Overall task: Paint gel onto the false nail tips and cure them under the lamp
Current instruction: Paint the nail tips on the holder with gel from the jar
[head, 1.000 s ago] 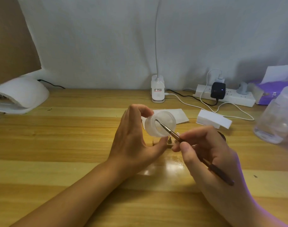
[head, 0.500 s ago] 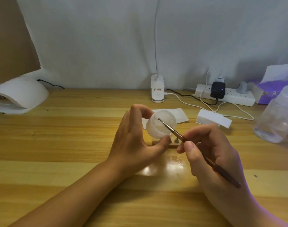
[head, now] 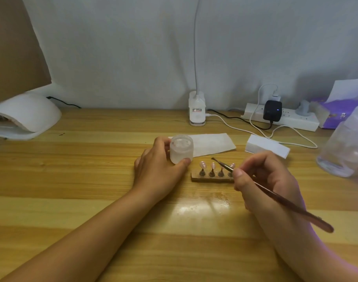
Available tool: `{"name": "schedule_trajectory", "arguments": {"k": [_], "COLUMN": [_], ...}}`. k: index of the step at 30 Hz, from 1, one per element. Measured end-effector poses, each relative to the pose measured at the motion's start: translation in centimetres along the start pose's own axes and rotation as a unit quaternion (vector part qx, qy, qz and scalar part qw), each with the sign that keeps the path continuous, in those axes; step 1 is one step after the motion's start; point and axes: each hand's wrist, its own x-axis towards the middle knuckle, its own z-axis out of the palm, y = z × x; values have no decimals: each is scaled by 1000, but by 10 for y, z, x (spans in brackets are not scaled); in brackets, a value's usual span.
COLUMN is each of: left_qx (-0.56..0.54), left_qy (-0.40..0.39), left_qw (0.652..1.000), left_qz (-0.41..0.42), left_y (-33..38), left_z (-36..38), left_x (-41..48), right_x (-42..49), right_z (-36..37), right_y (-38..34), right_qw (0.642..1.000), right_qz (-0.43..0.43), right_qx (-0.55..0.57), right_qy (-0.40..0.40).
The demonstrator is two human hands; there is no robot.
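At mid-table (head: 72, 180), just in front of a white paper sheet (head: 214, 144), the L hand (head: 159, 171) grips the gel jar (head: 181, 151): thumb curled across its lower front, other fingers wrapped round the far left side. The jar is upright w/ no lid on, pale gel showing in the open top (it looks set down on the wood, but the hand hides the base).

Just right of the jar sits a small wooden stand (head: 211, 178) w/ four false nail tips (head: 203, 164) on pegs, in a row, glossy w/ light spots on them. The rightmost tip is partly behind the R hand (head: 263, 184).

The R hand pinches the brush (head: 286, 201) between thumb and forefinger near the metal ferrule; remaining fingers are curled in under it. The handle runs back down-right past the wrist. The bristle end points up-left over the stand, its tip close by the second nail tip, the ferrule crossing in front of the third. Cannot tell if bristles touch a tip.

The white curing lamp (head: 25, 117) is at the far left table edge, well apart from the stand.

Further back: desk-lamp base (head: 197, 110), power strip (head: 282, 119) w/ black adapter (head: 272, 110). Right side: white buffer block (head: 267, 148), clear plastic bottle (head: 345, 147), purple tissue pack (head: 341, 110).
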Motion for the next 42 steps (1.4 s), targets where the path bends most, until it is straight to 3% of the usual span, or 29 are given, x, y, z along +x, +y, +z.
{"name": "schedule_trajectory", "arguments": {"k": [3, 6, 10, 15, 21, 42], "left_qx": [9, 14, 48, 79, 30, -14], "left_qy": [28, 104, 29, -34, -76, -101], "left_qw": [1000, 988, 979, 980, 978, 968], "left_qz": [9, 115, 198, 178, 192, 230], "left_y": [1, 6, 14, 10, 4, 5], "left_z": [0, -2, -1, 2, 4, 2], "left_x": [-2, -8, -19, -18, -13, -12], "right_x": [3, 3, 4, 6, 7, 7], "right_z": [-1, -1, -3, -3, -1, 0], "right_y": [3, 2, 2, 1, 0, 9], "right_qw": [998, 995, 993, 991, 990, 994], "right_qz": [40, 60, 69, 96, 116, 79], "right_qx": [48, 74, 89, 89, 69, 13], "right_qy": [-10, -14, -19, -24, -25, -72]}}
